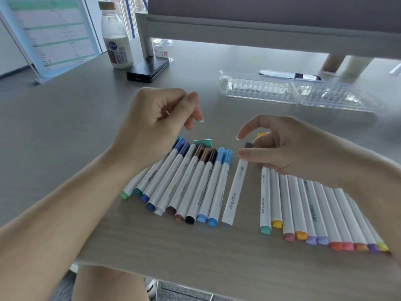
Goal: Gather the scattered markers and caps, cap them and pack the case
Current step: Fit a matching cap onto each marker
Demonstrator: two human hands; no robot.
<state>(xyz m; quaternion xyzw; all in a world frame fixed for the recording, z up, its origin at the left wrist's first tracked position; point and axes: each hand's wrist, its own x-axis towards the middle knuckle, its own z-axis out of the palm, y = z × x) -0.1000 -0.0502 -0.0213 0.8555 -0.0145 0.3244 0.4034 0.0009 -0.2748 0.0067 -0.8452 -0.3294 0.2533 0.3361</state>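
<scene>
Two sets on desk: left row, right row. Right hand pinches cap over lone marker; left hand loosely curled, empty. Risk: a skewed cap could jam.

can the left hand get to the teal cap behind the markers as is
Probably yes: the left hand hovers empty close above the teal cap, which lies uncovered beyond the marker row.

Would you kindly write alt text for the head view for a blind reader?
A person's right hand pinches a dark cap at the far end of a lone marker between a left row and a right row on a desk. The left hand hovers nearby; a clear case lies behind.
</scene>
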